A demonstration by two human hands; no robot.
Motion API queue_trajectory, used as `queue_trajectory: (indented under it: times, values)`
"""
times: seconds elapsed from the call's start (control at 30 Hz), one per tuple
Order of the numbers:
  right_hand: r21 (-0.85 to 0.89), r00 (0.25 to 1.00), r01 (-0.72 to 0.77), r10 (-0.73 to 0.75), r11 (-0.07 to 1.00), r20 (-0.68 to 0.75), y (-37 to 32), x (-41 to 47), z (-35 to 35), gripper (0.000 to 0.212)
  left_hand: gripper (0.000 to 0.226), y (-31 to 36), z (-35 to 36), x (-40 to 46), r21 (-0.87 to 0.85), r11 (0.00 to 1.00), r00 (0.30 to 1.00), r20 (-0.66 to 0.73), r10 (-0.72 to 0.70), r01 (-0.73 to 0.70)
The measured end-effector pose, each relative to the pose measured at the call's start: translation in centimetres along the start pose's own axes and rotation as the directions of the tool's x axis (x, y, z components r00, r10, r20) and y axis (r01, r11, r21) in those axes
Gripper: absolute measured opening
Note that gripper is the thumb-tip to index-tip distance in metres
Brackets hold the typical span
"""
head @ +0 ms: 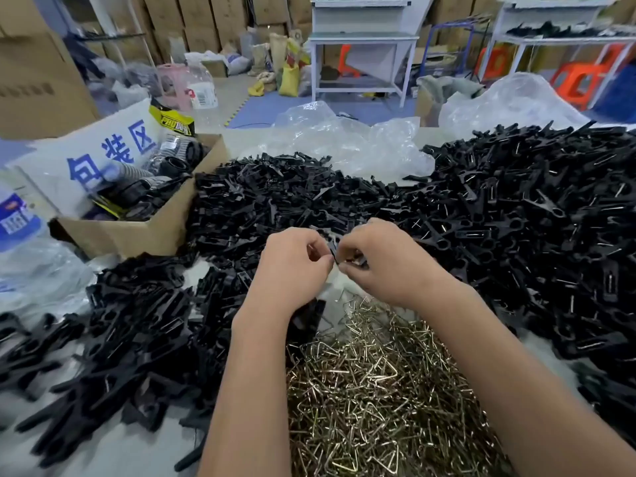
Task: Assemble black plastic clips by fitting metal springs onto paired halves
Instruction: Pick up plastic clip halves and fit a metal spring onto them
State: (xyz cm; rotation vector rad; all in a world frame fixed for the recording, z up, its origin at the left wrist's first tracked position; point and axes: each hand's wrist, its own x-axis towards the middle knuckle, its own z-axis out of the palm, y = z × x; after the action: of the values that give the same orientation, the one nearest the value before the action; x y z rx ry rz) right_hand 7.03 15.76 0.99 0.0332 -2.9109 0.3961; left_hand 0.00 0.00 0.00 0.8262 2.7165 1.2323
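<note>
Being held above the middle of the table (144,452), a black clip (333,248) is being pinched between the two hands, just over the near edge of the heaps. The left hand (292,266) is being kept curled, its grip grasping the clip from the left with thumb and forefinger, while the right hand (382,259) is being kept curled too, its grip grasping the same clip from the right, with a dark piece showing under its fingers (358,261). Whether a spring is already being seated on the clip cannot be told, since the fingers are hiding that part. Directly below the forearms, a pile of metal springs (378,383) is being spread over the near part of the table, brassy and tangled. To the left and further back, a heap of black clip halves (137,339) is being piled, reaching round behind the hands. To the right, a larger heap of black clips (533,218) is being stacked, with bits of wire showing on many of them. At the back left, a cardboard box (137,232) is being used for dark round parts, with a white sign (103,153) bearing blue characters leaning in it. Behind the heaps, clear plastic bags (344,139) are being left crumpled, and at the far left edge a plastic bottle (20,235) with a blue label is being partly shown. Beyond the table, white metal benches (364,46) and orange stools (578,80) are being seen on the floor.
</note>
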Motion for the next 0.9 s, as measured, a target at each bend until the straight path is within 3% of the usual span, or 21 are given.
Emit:
queue_trajectory:
  times: [0.2, 0.3, 0.4, 0.57, 0.83, 0.9]
  values:
    - [-0.098, 0.999, -0.024, 0.022, 0.995, -0.023, -0.4, 0.4, 2.0, 0.033, 0.02, 0.3, 0.4, -0.1, 0.018, 1.0, 0.998, -0.06, -0.015, 0.016]
    - [-0.173, 0.998, 0.009, 0.003, 0.985, 0.068, 0.1, 0.1, 2.6, 0.047, 0.02, 0.2, 0.2, -0.1, -0.006, 0.999, 0.988, -0.148, -0.04, 0.039]
    - [-0.141, 0.992, 0.007, 0.011, 0.99, 0.127, 0.3, 0.2, 2.7, 0.033, 0.02, 0.4, 0.0, -0.2, -0.037, 0.998, 0.979, -0.192, -0.062, 0.056]
    - [-0.047, 1.0, 0.021, -0.021, 0.999, -0.001, 0.8, 0.0, 1.9, 0.015, 0.021, 0.6, 0.2, -0.3, -0.056, 0.997, 0.978, -0.198, -0.069, 0.059]
    - [-0.023, 0.999, 0.028, -0.029, 0.999, -0.033, 1.1, -0.5, 1.3, 0.039, 0.02, 0.6, 0.4, -0.3, -0.067, 0.996, 0.979, -0.191, -0.067, 0.055]
    - [-0.026, 0.999, 0.031, -0.032, 0.999, -0.025, 1.0, -0.6, 1.6, 0.036, 0.02, 0.6, 0.4, -0.3, -0.057, 0.997, 0.979, -0.192, -0.062, 0.052]
